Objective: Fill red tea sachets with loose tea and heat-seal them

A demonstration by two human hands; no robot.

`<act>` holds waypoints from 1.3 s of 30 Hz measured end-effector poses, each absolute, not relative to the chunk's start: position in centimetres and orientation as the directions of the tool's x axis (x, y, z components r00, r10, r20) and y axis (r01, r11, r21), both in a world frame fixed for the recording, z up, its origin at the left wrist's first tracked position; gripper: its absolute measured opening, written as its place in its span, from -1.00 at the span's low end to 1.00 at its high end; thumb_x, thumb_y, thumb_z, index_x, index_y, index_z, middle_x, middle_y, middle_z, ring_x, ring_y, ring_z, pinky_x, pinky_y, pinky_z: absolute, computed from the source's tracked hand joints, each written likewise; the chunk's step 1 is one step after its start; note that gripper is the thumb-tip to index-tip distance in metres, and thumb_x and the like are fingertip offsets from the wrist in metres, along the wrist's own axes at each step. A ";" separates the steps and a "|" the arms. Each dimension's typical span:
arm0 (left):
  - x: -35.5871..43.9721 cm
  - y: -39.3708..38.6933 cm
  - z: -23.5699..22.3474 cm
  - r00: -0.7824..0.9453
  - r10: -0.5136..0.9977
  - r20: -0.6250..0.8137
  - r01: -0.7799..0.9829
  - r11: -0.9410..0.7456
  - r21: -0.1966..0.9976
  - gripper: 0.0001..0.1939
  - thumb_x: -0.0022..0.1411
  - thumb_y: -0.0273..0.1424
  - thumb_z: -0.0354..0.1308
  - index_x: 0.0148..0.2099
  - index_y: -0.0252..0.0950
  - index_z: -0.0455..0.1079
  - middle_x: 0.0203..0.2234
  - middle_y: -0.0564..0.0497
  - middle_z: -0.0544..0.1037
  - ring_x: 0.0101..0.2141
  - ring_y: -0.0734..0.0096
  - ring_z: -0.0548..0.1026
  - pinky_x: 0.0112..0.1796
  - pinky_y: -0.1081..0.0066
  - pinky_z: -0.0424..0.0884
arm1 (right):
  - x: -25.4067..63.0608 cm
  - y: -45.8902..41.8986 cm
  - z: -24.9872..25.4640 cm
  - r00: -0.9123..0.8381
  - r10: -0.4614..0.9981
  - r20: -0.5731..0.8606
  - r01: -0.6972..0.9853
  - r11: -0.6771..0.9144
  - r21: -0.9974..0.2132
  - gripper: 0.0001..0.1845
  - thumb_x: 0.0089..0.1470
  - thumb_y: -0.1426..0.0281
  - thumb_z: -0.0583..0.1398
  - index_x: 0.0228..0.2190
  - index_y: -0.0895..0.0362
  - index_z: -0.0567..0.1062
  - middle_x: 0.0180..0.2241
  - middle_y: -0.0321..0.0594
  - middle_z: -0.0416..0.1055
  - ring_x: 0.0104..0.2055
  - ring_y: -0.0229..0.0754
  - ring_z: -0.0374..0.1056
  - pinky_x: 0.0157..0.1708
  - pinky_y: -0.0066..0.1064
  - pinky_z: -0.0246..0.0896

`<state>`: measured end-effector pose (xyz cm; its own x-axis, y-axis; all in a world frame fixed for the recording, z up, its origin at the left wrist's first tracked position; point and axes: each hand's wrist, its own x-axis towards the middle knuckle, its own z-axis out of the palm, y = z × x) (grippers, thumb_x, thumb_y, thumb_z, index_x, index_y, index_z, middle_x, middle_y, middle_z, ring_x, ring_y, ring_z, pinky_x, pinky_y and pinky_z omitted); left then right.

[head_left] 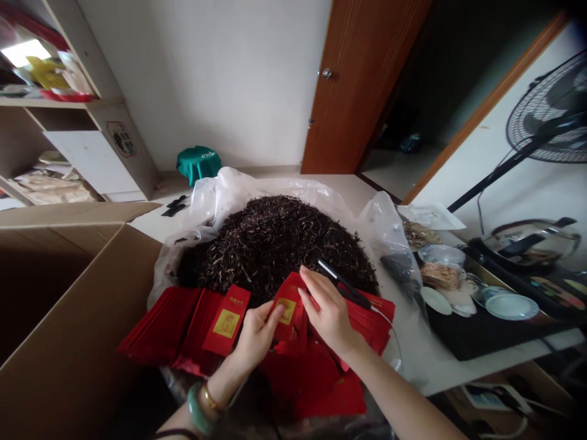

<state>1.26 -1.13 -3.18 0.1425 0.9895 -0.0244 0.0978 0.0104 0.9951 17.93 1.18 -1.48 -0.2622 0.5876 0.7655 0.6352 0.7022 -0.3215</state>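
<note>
My left hand (257, 335) pinches a red packet (290, 297) with a yellow label, thumb on its front. At the packet's upper right edge, my right hand (328, 311) has its fingers closed on the red paper. A slim black device (345, 286) with a pale strip lies just beyond the right hand, a white cable running from its end. Behind both hands rises a large heap of dark, dry, twisted leaves (279, 244) in a clear plastic bag (229, 186). Left of my left hand stand tightly packed red packets (160, 324), one with its label showing (228, 324).
More red packets (378, 318) fill the right side, and others (316, 382) lie loose below my hands. An open cardboard box (87, 311) stands at left. On the right are a table with dishes (511, 305), a glass kettle (532, 241) and a fan (550, 116).
</note>
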 end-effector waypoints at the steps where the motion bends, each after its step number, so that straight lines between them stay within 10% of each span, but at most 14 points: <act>1: 1.3 -1.1 -3.2 0.149 0.988 -0.043 0.074 0.032 0.997 -0.43 0.11 0.10 0.06 -0.40 -0.38 0.42 -0.63 0.04 0.46 -0.59 0.48 0.34 -0.56 0.54 0.26 | 18.0 1.3 -1.7 -0.269 0.597 0.756 0.634 0.700 -0.327 -0.37 0.18 0.55 0.09 0.25 0.04 0.14 0.04 -0.03 0.43 0.06 -0.03 0.38 0.01 -0.11 0.39; 7: 1.3 -1.1 -3.6 0.153 0.988 -0.028 0.055 0.019 0.998 -0.51 0.18 0.00 0.05 -0.39 -0.38 0.43 -0.61 0.05 0.46 -0.58 0.48 0.34 -0.54 0.53 0.26 | 17.6 1.4 -2.4 -0.267 0.602 0.752 0.629 0.700 -0.337 -0.47 0.19 0.53 0.08 0.18 0.08 0.25 0.10 0.00 0.35 0.13 -0.01 0.31 0.05 -0.10 0.35; 14: 0.7 -1.0 -2.8 0.229 0.961 0.155 0.374 -0.234 0.898 -0.64 0.30 -0.27 -0.05 -0.37 -0.34 0.48 -0.64 0.05 0.45 -0.61 0.52 0.32 -0.55 0.55 0.16 | 17.8 1.0 -0.6 -0.116 0.607 0.787 0.728 0.590 -0.348 -0.94 0.10 0.38 0.23 -0.35 0.11 0.46 -0.34 -0.12 0.33 -0.29 -0.11 0.30 -0.30 -0.22 0.35; 21: -0.1 -0.3 -2.7 0.219 0.965 0.146 0.554 -0.246 0.796 -0.65 0.31 -0.31 -0.06 -0.33 -0.28 0.52 -0.61 0.01 0.52 -0.59 0.43 0.42 -0.52 0.52 0.19 | 18.1 0.4 0.9 -0.382 0.657 0.650 0.638 0.696 -0.329 -0.70 0.15 0.51 0.12 -0.60 0.07 0.32 -0.56 -0.24 0.31 -0.38 -0.14 0.24 -0.32 -0.28 0.27; 30: -0.3 -0.2 -2.1 0.248 0.967 0.062 0.169 -0.106 0.980 -0.55 0.26 -0.10 0.01 -0.11 -0.33 0.54 -0.41 -0.07 0.63 -0.41 0.30 0.53 -0.36 0.45 0.40 | 18.4 0.6 1.0 -0.378 0.750 0.543 0.577 0.650 -0.495 -0.69 0.18 0.38 0.10 -0.59 0.04 0.24 -0.66 -0.42 0.19 -0.55 -0.25 0.21 0.00 -0.14 0.28; 36: -0.8 0.4 -2.1 0.212 0.968 -0.137 0.022 0.135 0.991 -0.42 0.09 0.07 0.12 -0.48 -0.41 0.53 -0.64 -0.03 0.54 -0.60 0.44 0.39 -0.55 0.50 0.28 | 18.6 0.4 0.6 -0.418 0.824 0.382 0.510 0.561 -0.652 -0.82 0.16 0.35 0.11 -0.47 0.05 0.40 -0.48 -0.23 0.43 -0.06 -0.06 0.40 -0.07 -0.24 0.36; 39: -1.4 0.6 -1.6 0.258 0.950 -0.176 0.037 0.172 0.984 -0.51 0.05 -0.01 0.19 -0.44 -0.41 0.55 -0.61 -0.05 0.57 -0.59 0.41 0.43 -0.54 0.49 0.31 | 18.6 0.4 0.9 -0.545 0.770 0.330 0.455 0.603 -0.655 -0.83 0.16 0.43 0.12 -0.38 0.03 0.51 -0.46 -0.30 0.50 -0.14 -0.14 0.45 0.10 -0.12 0.22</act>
